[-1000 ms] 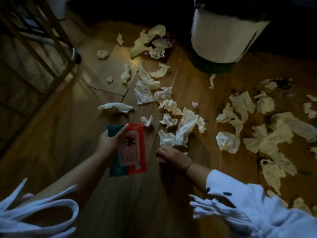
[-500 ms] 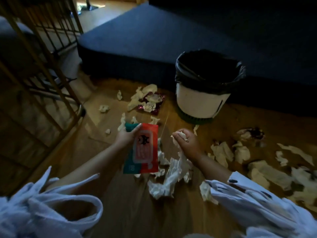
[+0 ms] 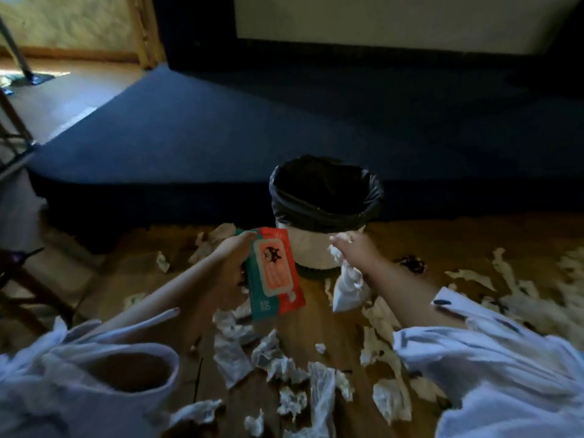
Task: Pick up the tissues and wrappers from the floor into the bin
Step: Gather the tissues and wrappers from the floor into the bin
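Head view, looking down over both forearms in white sleeves point(image 3: 493, 352). The left hand point(image 3: 231, 260) gripped a flat red and teal wipes packet point(image 3: 275, 275) by its upper left edge, fingers curled round that edge and the thumb lying across the top corner; the packet hung upright, clear of the floor point(image 3: 474, 245), and overlapped the left side of the bin point(image 3: 316, 248) in this view. The right hand point(image 3: 358, 249) was closed round a bunch of white tissue point(image 3: 347, 287), fingers curled tight, with a small tuft showing above the knuckles and the long loose end dangling below the fist. This hand was raised in front of the bin's right side, lower than the rim. The bin, a white tub with a dark base and a black liner point(image 3: 325, 200) folded over its rim, stood on the wooden floor against the edge of a low dark blue platform point(image 3: 252, 137). Whether anything lay inside the liner could not be told. Crumpled tissues remained on the floor: a cluster point(image 3: 234, 358) beneath the packet, more point(image 3: 521, 298) spread out to the right, and a few point(image 3: 208, 241) behind the left hand. A small dark scrap point(image 3: 410, 263) lay on the floor just right of the bin; what it was could not be made out.
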`<state>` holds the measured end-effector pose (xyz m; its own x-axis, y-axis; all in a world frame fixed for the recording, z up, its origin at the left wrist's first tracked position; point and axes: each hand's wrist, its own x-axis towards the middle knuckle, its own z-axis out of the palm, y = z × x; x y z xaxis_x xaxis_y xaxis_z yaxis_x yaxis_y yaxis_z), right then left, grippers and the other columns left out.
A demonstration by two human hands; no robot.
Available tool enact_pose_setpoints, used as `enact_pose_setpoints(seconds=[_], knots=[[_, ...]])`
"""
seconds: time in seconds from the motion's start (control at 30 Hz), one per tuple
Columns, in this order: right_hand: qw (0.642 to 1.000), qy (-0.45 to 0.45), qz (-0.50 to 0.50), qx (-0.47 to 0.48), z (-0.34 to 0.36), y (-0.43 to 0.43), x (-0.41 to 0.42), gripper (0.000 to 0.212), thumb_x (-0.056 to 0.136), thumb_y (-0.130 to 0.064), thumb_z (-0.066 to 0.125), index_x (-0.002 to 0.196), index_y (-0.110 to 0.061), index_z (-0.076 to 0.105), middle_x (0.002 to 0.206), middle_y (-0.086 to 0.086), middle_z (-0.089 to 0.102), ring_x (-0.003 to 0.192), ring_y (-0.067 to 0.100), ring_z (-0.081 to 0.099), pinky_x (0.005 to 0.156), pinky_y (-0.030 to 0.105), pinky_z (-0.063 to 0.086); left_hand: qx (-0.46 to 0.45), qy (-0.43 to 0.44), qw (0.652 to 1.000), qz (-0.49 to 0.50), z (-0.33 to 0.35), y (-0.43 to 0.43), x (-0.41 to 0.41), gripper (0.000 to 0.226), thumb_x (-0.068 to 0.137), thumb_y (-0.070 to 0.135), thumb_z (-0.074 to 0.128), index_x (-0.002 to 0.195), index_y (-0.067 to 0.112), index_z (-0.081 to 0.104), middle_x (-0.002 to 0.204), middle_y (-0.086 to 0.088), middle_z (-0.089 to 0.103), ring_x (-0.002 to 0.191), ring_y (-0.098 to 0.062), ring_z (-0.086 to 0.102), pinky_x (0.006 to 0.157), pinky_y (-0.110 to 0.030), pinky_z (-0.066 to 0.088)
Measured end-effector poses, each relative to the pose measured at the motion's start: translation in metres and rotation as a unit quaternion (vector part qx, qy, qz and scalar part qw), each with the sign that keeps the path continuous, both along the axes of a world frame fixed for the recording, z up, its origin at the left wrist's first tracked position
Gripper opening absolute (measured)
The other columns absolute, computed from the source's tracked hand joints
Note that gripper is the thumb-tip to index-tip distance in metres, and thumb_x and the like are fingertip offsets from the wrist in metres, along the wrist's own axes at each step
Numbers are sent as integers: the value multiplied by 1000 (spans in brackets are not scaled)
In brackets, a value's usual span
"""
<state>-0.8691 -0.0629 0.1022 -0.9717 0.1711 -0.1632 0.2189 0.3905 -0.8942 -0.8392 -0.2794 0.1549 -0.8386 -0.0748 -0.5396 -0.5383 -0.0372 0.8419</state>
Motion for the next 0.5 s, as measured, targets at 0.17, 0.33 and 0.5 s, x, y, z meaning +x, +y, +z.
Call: enact_pose_setpoints(seconds=[0.17,0.33,0.5], knots=[[991,55,-116,-45,52,12,-73,28,92,-27,51,72,-7,53,65,8,55,57,15,55,51,19,43,74,46,994,67,23,23,-60,15,93,17,48,86,10,59,89,-11,60,72,-22,58,56,-29,49],[967,44,-207,-140,56,29,-152,50,81,-45,47,104,-3,61,94,10,57,89,27,55,81,31,44,117,109,978,135,29,46,-138,19,93,6,43,104,2,57,86,-12,58,73,-21,59,61,-28,48],[965,23,-189,-178,37,34,-185,31,87,-26,51,108,-5,58,103,4,60,73,17,56,61,23,44,78,86,988,98,-3,84,-180,34,92,6,49,124,-5,49,105,-19,57,92,-27,58,63,-28,49]])
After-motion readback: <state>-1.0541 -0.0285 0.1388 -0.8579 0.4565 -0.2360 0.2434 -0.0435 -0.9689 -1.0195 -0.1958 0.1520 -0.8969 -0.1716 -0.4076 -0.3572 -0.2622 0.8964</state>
